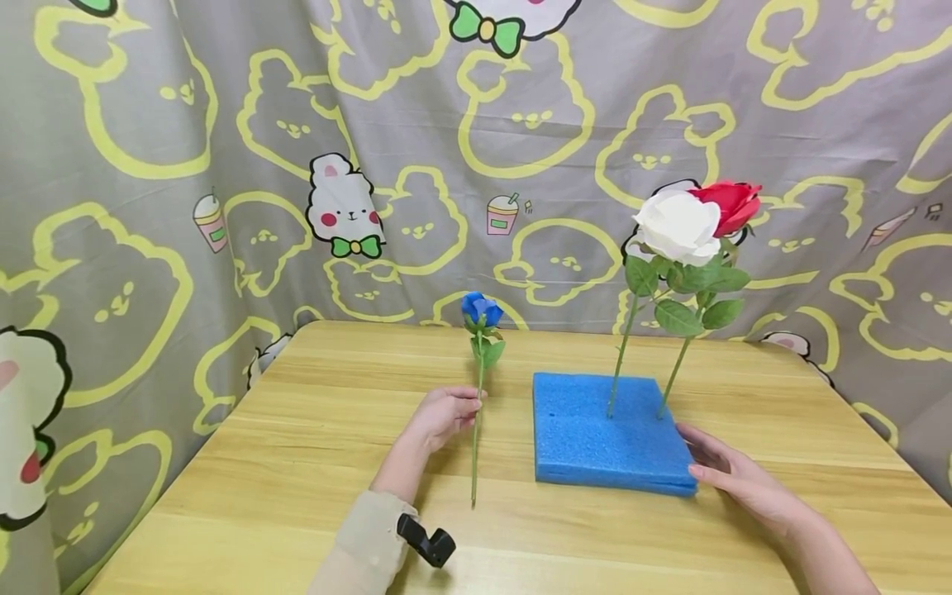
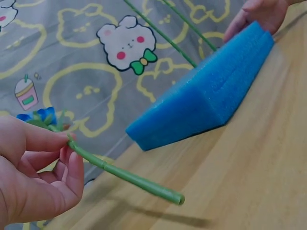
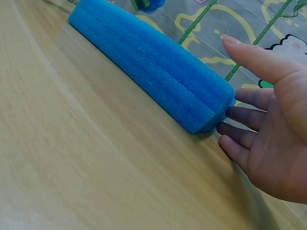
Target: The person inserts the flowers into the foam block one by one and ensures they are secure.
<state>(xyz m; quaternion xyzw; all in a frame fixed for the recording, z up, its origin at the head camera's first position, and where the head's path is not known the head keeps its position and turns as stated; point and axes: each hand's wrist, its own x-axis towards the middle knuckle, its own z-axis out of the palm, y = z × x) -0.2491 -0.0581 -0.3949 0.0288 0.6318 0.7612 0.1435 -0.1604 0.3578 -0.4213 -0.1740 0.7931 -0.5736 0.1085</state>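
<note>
My left hand (image 1: 445, 417) pinches the green stem of a blue artificial rose (image 1: 482, 310) between thumb and fingers. In the left wrist view the stem's cut end (image 2: 178, 197) points toward the foam's side, above the tabletop. A blue foam block (image 1: 602, 446) lies flat on the table to the right of that rose. Upright in the block stand a white rose (image 1: 678, 225) and, behind it, a red rose (image 1: 732, 207), both with green leaves. My right hand (image 1: 736, 475) is at the block's right edge, its fingers extended against the side, as the right wrist view shows too.
The wooden table (image 1: 297, 463) reaches back to a grey curtain (image 1: 416, 107) printed with yellow cartoon outlines. A black wrist mount (image 1: 427, 541) is strapped over the left sleeve (image 1: 372, 537).
</note>
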